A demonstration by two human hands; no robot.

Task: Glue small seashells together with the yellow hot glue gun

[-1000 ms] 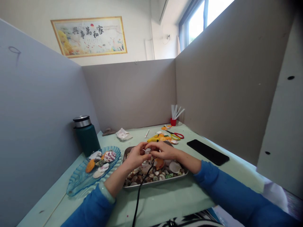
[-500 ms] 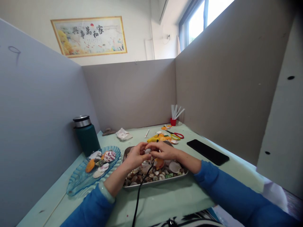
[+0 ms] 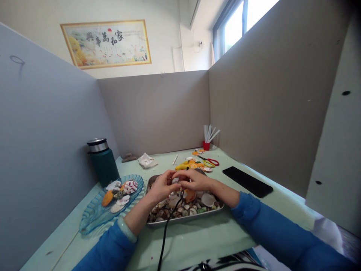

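Observation:
Both my hands meet above a metal tray (image 3: pixel 180 222) filled with small seashells and pebbles. My left hand (image 3: pixel 163 185) is closed, its thumb and fingers pinching a small whitish shell (image 3: pixel 176 180). From the other side my right hand (image 3: pixel 196 180) curls its fingers over the same shell, which they partly cover. Below them in the tray lie an orange shell (image 3: pixel 190 195) and a broad pale shell (image 3: pixel 208 199). A black cable (image 3: pixel 166 229) crosses the tray's front rim and runs up to just under my fingers.
On the left, a blue scalloped dish (image 3: pixel 93 214) holds several shells beside a green bottle (image 3: pixel 104 165). Behind the tray are a yellow tool (image 3: pixel 183 165), scissors (image 3: pixel 210 162) and a red cup (image 3: pixel 206 145) of white sticks. A black phone-like slab (image 3: pixel 247 181) lies right. Partitions enclose the table.
My fingers have shifted slightly around the small shell, and a bit more of it shows between them. Otherwise the scene looks the same.

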